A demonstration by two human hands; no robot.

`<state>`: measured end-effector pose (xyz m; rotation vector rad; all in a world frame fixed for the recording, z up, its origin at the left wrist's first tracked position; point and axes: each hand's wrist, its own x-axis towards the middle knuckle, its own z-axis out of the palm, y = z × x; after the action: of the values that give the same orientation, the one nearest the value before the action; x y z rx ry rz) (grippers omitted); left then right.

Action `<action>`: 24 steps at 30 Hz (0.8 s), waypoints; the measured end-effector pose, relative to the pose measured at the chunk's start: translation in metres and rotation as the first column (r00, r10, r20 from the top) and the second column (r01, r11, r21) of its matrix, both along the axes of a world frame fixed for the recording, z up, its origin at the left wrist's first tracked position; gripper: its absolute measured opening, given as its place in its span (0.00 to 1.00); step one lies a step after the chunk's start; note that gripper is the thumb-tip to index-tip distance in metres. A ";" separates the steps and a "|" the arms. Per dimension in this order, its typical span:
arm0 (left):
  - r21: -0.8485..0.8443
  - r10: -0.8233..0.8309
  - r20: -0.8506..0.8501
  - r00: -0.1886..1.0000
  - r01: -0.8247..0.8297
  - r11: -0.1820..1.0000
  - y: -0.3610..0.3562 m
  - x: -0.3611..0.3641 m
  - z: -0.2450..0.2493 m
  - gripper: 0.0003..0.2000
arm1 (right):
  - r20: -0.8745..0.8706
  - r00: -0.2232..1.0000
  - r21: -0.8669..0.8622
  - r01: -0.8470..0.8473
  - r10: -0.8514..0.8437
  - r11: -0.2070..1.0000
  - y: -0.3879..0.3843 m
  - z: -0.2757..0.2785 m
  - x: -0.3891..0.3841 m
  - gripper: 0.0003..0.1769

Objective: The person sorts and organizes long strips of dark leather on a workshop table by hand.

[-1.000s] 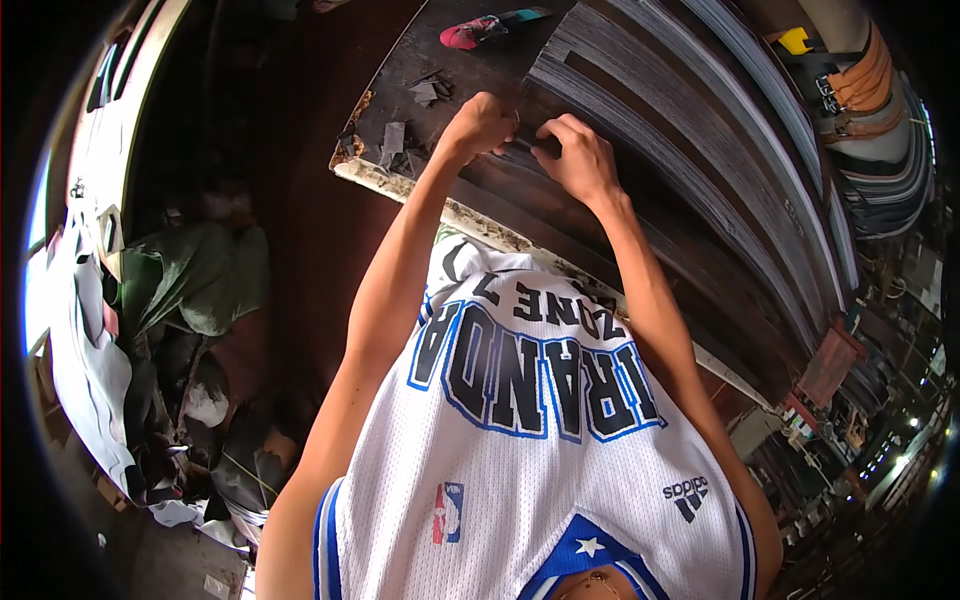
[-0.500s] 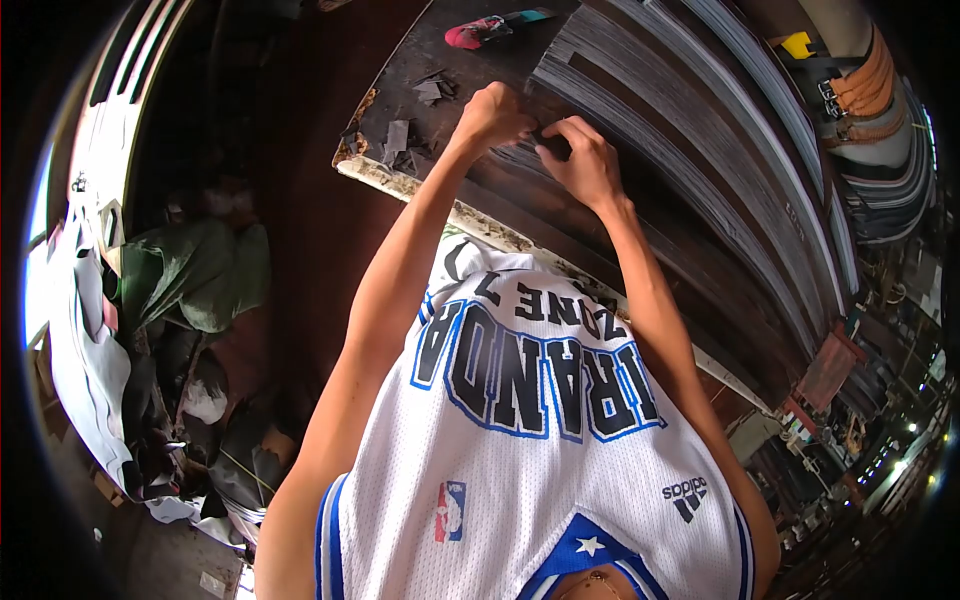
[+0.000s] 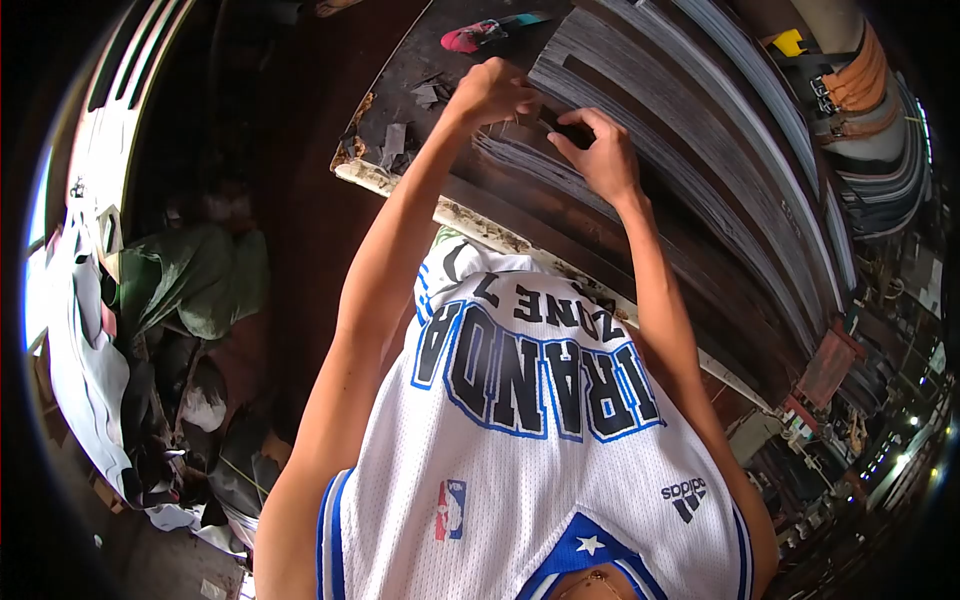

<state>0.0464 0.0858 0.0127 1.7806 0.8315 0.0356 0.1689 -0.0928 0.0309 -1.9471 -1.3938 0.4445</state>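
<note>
Strips [image 3: 720, 160] lie layered, upper right on the worktop [image 3: 425, 62]; the left hand [image 3: 490, 95]'s fingers curl, grip unclear, the right hand [image 3: 612, 165]'s stand parted. Uneven tugging could skew the layers.

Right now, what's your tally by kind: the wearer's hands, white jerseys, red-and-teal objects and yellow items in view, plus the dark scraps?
Hands: 2 (left hand, right hand)
White jersey: 1
Red-and-teal object: 1
Yellow item: 1
Dark scraps: overlapping, cannot count
Total, without scraps: 5
</note>
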 end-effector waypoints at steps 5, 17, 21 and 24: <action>0.242 -0.085 -0.044 0.995 0.093 0.966 0.002 -0.025 -0.033 0.08 | 0.039 0.998 0.009 -0.040 0.039 0.999 0.006 -0.010 -0.012 0.13; 0.308 -0.028 -0.188 0.982 0.086 0.948 -0.010 -0.035 -0.050 0.10 | 0.101 0.993 -0.079 -0.053 0.060 0.996 0.017 -0.030 -0.025 0.12; 0.279 -0.037 -0.223 0.974 0.100 0.955 -0.010 -0.035 -0.042 0.11 | 0.134 0.988 -0.086 -0.071 0.082 0.994 0.019 -0.032 -0.024 0.13; 0.283 -0.020 -0.207 0.978 0.080 0.956 -0.011 -0.036 -0.040 0.12 | 0.112 0.989 -0.101 -0.082 0.093 0.992 0.019 -0.033 -0.022 0.13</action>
<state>0.0103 0.0745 -0.0277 2.1079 0.9640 -0.0608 0.1466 -0.0733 -0.0020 -2.0223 -1.5633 0.4521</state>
